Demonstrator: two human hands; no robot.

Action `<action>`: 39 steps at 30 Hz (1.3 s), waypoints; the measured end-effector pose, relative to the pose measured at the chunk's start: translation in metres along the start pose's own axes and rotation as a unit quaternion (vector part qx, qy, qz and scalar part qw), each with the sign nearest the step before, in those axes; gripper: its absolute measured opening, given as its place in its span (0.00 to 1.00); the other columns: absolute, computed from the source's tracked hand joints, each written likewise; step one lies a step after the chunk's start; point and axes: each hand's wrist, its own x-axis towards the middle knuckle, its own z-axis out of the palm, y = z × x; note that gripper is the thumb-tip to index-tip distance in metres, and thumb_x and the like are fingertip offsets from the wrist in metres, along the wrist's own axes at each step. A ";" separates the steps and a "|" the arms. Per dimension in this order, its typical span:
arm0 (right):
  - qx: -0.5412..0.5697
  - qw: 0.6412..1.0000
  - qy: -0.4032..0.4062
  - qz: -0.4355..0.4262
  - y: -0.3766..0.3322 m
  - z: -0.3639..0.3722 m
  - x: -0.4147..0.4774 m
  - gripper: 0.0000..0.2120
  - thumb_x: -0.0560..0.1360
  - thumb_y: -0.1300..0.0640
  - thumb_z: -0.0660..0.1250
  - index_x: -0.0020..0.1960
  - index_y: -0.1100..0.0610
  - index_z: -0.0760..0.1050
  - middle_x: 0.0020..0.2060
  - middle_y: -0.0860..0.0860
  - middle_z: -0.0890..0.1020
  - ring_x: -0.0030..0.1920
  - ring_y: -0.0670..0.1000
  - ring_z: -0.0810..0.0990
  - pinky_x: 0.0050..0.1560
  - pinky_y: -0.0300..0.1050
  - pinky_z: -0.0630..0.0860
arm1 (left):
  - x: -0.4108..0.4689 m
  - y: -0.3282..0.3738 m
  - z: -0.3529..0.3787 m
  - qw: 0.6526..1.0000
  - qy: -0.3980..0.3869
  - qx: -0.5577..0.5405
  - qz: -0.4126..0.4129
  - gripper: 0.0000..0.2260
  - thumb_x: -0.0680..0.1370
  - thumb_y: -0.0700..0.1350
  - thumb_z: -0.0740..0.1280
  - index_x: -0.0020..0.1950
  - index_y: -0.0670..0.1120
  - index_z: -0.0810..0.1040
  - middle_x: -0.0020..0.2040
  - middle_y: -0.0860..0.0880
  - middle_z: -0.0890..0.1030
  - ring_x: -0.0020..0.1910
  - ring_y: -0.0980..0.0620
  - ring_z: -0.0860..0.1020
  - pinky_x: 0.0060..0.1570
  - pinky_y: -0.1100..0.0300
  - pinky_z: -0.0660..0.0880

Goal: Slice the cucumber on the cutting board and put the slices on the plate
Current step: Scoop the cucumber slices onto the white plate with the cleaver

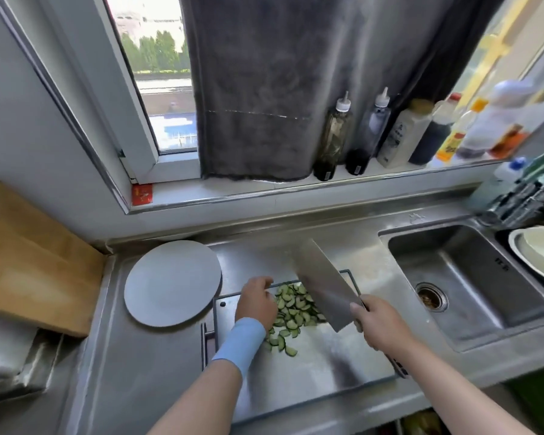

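Several green cucumber slices (294, 309) lie in a loose pile on the steel cutting board (321, 362) in front of me. My left hand (255, 301), with a blue wristband, rests at the pile's left side, fingers bent over the slices. My right hand (378, 321) grips the handle of a broad cleaver (322, 285); its blade is tilted, with its lower edge at the pile's right side. A round grey plate (171, 282) sits empty on the counter, left of the board and touching its corner.
A steel sink (465, 277) lies to the right, with a white bowl (537, 249) at its far edge. A wooden board (29, 255) leans at the left. Sauce bottles (371, 133) line the window sill behind.
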 end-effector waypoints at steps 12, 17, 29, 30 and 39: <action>-0.010 0.994 0.080 0.080 0.112 -0.049 0.041 0.15 0.83 0.54 0.60 0.40 0.60 0.71 0.35 0.55 0.79 0.37 0.53 0.76 0.37 0.48 0.69 | 0.037 0.084 0.118 0.902 -0.247 0.309 0.172 0.30 0.80 0.55 0.59 0.79 0.52 0.51 0.80 0.52 0.47 0.77 0.49 0.48 0.75 0.50 0.50; 0.013 0.997 0.045 0.068 0.123 -0.039 0.048 0.13 0.83 0.56 0.59 0.41 0.57 0.74 0.37 0.51 0.80 0.40 0.50 0.78 0.40 0.40 0.70 | 0.035 0.075 0.127 0.880 -0.227 0.338 0.245 0.27 0.78 0.56 0.61 0.75 0.53 0.61 0.77 0.51 0.57 0.76 0.48 0.53 0.74 0.53 0.50; 0.011 0.997 -0.023 0.071 0.126 -0.027 0.043 0.14 0.84 0.54 0.59 0.41 0.54 0.74 0.36 0.49 0.80 0.38 0.48 0.78 0.33 0.38 0.66 | 0.028 0.050 0.126 0.952 -0.113 0.247 0.144 0.34 0.77 0.64 0.58 0.79 0.52 0.52 0.78 0.54 0.51 0.77 0.52 0.47 0.75 0.53 0.50; 0.008 0.997 -0.030 0.074 0.125 -0.024 0.044 0.13 0.83 0.53 0.59 0.42 0.54 0.75 0.36 0.50 0.80 0.38 0.49 0.78 0.34 0.40 0.67 | 0.028 0.050 0.126 0.952 -0.113 0.249 0.133 0.36 0.77 0.65 0.58 0.79 0.52 0.50 0.79 0.55 0.49 0.77 0.53 0.46 0.76 0.54 0.49; 0.016 0.993 -0.102 0.063 0.115 0.013 0.042 0.12 0.83 0.53 0.60 0.45 0.56 0.77 0.33 0.49 0.79 0.35 0.51 0.78 0.37 0.43 0.72 | 0.001 0.040 0.143 0.960 -0.077 0.232 0.138 0.37 0.75 0.69 0.55 0.79 0.55 0.49 0.79 0.55 0.47 0.77 0.54 0.45 0.76 0.53 0.48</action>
